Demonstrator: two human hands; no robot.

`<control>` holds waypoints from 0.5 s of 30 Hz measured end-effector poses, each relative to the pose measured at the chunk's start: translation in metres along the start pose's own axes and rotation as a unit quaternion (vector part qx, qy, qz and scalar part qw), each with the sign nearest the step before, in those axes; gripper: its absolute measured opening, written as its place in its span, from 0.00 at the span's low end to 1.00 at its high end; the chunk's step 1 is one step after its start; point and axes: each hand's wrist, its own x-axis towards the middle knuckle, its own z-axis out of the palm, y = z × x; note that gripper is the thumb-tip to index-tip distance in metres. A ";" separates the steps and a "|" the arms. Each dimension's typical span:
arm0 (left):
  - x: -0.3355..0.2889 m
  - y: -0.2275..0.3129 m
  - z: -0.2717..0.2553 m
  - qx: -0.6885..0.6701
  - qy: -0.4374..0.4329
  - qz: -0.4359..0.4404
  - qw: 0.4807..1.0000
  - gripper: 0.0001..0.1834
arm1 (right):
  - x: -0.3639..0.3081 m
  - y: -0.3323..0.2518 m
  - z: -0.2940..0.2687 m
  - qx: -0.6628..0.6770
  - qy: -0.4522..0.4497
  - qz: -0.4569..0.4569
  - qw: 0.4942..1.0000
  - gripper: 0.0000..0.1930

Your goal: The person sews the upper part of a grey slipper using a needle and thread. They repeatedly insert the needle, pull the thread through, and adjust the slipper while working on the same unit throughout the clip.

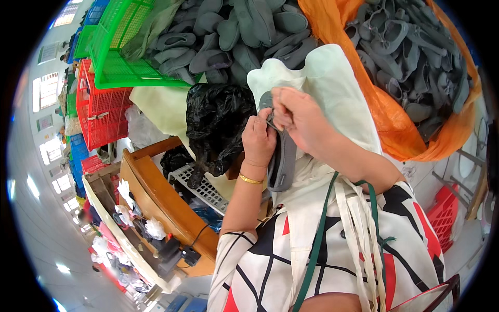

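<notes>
A grey cloth shoe is held upright in front of my chest, over a white cloth on my lap. My left hand is closed around its side, with a gold bangle at the wrist. My right hand is bent over the shoe's upper part, fingers pinched together at its edge. Whether a small tool or thread is between those fingers cannot be made out. The white cloth spreads beyond my hands. A black plastic bag lies left of my left hand.
A green crate heaped with grey shoes stands ahead. An orange sack of more grey shoes is at the right. Red crates and a wooden bench are at the left, near a white perforated tray.
</notes>
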 end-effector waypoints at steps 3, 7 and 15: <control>0.014 0.013 -0.013 -0.001 -0.027 0.032 0.999 0.22 | -0.014 -0.005 -0.009 0.012 -0.019 -0.035 0.999 0.12; 0.013 0.023 -0.014 -0.020 -0.096 0.064 0.993 0.23 | -0.054 0.000 -0.013 -0.024 -0.047 -0.069 0.996 0.13; -0.017 0.054 0.020 -0.224 -0.220 -0.039 0.949 0.15 | -0.086 0.007 -0.071 -0.193 -0.023 -0.130 0.972 0.13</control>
